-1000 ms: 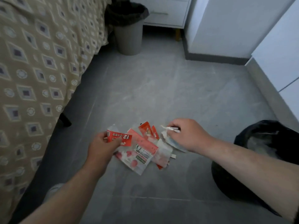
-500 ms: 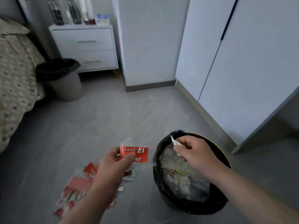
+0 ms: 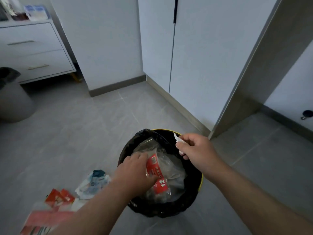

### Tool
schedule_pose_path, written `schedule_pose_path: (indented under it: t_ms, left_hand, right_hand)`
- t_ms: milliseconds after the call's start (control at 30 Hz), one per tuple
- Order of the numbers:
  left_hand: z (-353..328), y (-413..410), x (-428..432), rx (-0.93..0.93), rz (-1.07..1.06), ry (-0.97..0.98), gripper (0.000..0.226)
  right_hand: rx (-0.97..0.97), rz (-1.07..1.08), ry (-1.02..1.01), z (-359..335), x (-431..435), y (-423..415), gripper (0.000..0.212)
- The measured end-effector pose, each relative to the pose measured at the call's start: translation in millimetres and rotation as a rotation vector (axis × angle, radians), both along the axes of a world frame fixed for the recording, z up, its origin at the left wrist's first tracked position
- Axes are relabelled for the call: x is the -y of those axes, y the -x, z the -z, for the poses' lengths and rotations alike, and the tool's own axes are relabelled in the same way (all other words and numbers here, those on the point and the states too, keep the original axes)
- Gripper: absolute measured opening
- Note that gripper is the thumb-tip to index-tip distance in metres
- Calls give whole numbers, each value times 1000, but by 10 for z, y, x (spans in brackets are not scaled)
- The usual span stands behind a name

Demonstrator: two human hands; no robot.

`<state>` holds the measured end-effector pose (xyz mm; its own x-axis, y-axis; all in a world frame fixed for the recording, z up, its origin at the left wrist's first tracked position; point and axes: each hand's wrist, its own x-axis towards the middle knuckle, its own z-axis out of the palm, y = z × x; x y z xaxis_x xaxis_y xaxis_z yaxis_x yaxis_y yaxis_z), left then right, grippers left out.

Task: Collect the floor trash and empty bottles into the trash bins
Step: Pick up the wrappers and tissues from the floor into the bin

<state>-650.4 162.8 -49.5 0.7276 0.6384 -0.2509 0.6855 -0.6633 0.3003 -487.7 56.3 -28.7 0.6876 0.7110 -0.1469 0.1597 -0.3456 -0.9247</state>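
We've moved from the floor pile [image 3: 59, 199] to the bin [image 3: 169, 212], left hand [image 3: 135, 173] pinching the red wrapper [image 3: 156, 173] inside it, right hand [image 3: 198, 150] pinching a white scrap [image 3: 177, 138] above, nearly binned.

- "12", in white digits, stands on the red wrapper [image 3: 156, 173], on the near end that sticks out just past the thumb of the left hand [image 3: 135, 173] gripping it.
- A row of small white marks runs up the wrapper from the "12", alongside the grip; too small to read.
- A pale printed panel sits at the wrapper's far end, just beyond the fingertips; illegible.
- Red packets [image 3: 59, 198], left of the gripping arm: print blurred, unreadable.
- Blue-white packet [image 3: 93, 182], just left of that wrist: markings unreadable.
- Scrap [image 3: 177, 139] pinched by the right hand [image 3: 196, 150]: no lettering can be made out.
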Motion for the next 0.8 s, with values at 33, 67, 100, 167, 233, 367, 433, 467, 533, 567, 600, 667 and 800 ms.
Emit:
schedule_pose_path:
  t_ms: [33, 67, 100, 167, 233, 367, 433, 467, 533, 567, 600, 667, 800]
  left_hand:
    - [49, 14, 19, -37, 33, -25, 83]
    - [84, 57, 39, -35, 54, -29, 91]
    - [100, 123, 54, -6, 63, -39, 93]
    - [128, 305, 54, 46, 41, -85, 94]
    - [192, 510, 24, 55, -17, -97, 104]
    - [323, 699, -10, 34, -46, 118, 113]
    - [339, 701, -22, 54, -32, 165, 116]
    - [346, 699, -26, 60, -24, 168, 119]
    - [357, 700, -38, 76, -17, 168, 124]
    - [367, 708, -40, 83, -16, 175, 126]
    - [373, 710, -41, 90, -18, 185, 127]
    - [389, 704, -46, 110, -15, 194, 129]
    - [381, 708, -54, 123, -11, 199, 128]
  right_hand:
    - [-8, -1, 7, 21, -8, -2, 8]
    - [-10, -5, 17, 37, -16, 1, 8]
    - [-10, -10, 30, 50, -24, 9, 8]
    - [-10, -13, 57, 62, -37, 19, 10]
    - [2, -13, 82, 82, -55, 30, 12]
    - [222, -138, 142, 141, -154, 167, 17]
    - [298, -430, 264, 268, -228, 316, 43]
    - [334, -594, 366, 362, -261, 394, 58]
    - [424, -795, 583, 566, -319, 509, 74]
    - [468, -845, 672, 670, -341, 541, 78]
    - [514, -880, 737, 762, -360, 557, 81]
    - [565, -938, 835, 902, -395, 562, 83]
    - [556, -999, 904, 981, -425, 566, 89]
